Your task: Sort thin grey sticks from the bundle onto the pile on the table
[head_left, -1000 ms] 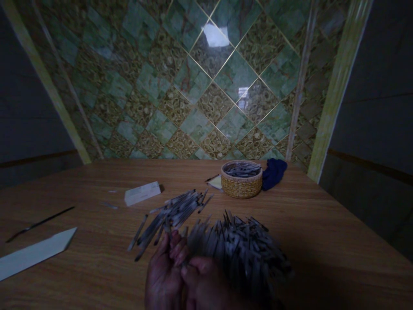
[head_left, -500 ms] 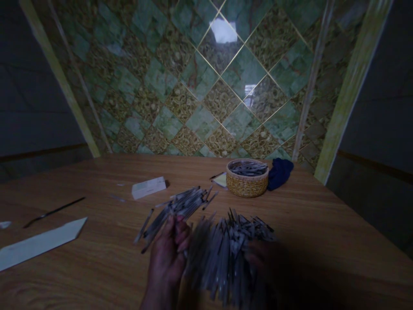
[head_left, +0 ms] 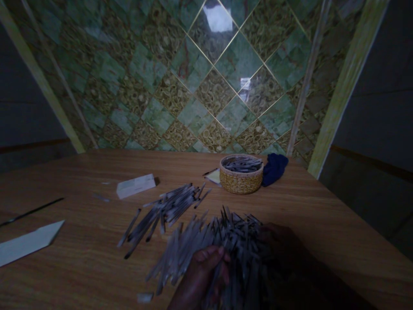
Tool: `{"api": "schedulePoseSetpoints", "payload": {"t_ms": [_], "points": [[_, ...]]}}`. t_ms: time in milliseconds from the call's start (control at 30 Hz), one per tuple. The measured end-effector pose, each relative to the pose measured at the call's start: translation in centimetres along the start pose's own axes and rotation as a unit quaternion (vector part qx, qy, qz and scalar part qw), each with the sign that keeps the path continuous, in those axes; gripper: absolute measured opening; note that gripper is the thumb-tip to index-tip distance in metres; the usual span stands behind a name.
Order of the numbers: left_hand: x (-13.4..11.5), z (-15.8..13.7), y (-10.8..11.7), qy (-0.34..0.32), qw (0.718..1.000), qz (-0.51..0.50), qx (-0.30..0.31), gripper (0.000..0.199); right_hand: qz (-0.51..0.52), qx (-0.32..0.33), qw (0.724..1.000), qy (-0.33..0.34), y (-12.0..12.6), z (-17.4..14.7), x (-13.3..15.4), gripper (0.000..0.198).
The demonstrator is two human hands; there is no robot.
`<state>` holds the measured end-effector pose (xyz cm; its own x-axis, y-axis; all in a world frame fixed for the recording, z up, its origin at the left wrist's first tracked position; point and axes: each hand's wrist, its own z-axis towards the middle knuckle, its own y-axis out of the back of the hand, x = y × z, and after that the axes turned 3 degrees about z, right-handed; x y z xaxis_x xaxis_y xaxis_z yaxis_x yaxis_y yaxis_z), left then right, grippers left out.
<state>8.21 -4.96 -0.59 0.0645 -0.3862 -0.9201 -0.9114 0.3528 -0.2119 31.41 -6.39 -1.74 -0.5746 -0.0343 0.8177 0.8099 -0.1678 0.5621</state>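
Observation:
A large heap of thin, greyish translucent sticks (head_left: pixel 189 247), some with dark ends, lies in front of me. My left hand (head_left: pixel 206 269) is over its near side, fingers curled and thumb pressed in, with a thin stick seemingly between them. In deep shadow, my right hand (head_left: pixel 274 234) is at the heap's right edge; its fingers cannot be made out. Beyond my left hand lies a smaller loose pile of dark-tipped sticks (head_left: pixel 174 204). More such sticks fill a round woven basket (head_left: pixel 241 183) farther back.
A dark blue cloth (head_left: pixel 274 169) lies against the basket's right side, and a yellowish pad (head_left: pixel 213 176) is at its left. Leftward are a white box (head_left: pixel 136 186), a thin black rod (head_left: pixel 35 210) and a pale flat strip (head_left: pixel 30 244). A tiled wall (head_left: pixel 206 86) backs the wooden table.
My left hand has moved right and nearer, from beside the smaller pile to the large heap. The heap's left part now shows spread sticks. The view has shifted slightly right.

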Motion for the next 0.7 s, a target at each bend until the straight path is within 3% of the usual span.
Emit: {"api": "schedulePoseSetpoints", "payload": {"t_ms": [100, 233, 367, 500, 700], "points": [[0.3, 0.1, 0.0, 0.023, 0.998, 0.015, 0.054, 0.037, -0.001, -0.006, 0.999, 0.035, 0.1, 0.4, 1.1, 0.024], [0.4, 0.2, 0.0, 0.043, 0.991, 0.033, 0.12, 0.042, 0.05, 0.052, 0.997, 0.037, -1.0, 0.6, 3.1, 0.034], [0.7, 0.2, 0.2, 0.041, 0.991, 0.042, 0.121, 0.044, 0.106, 0.124, 0.986, 0.038, -2.7, 0.6, 4.1, 0.041], [0.8, 0.1, 0.4, 0.03, 0.99, 0.068, 0.12, 0.047, 0.125, 0.155, 0.978, 0.063, -3.4, 0.5, 4.4, 0.042], [0.4, 0.0, 0.6, 0.001, 0.985, 0.11, 0.135, 0.054, 0.156, 0.192, 0.969, 0.022, -3.8, -0.1, 3.7, 0.035]]}}
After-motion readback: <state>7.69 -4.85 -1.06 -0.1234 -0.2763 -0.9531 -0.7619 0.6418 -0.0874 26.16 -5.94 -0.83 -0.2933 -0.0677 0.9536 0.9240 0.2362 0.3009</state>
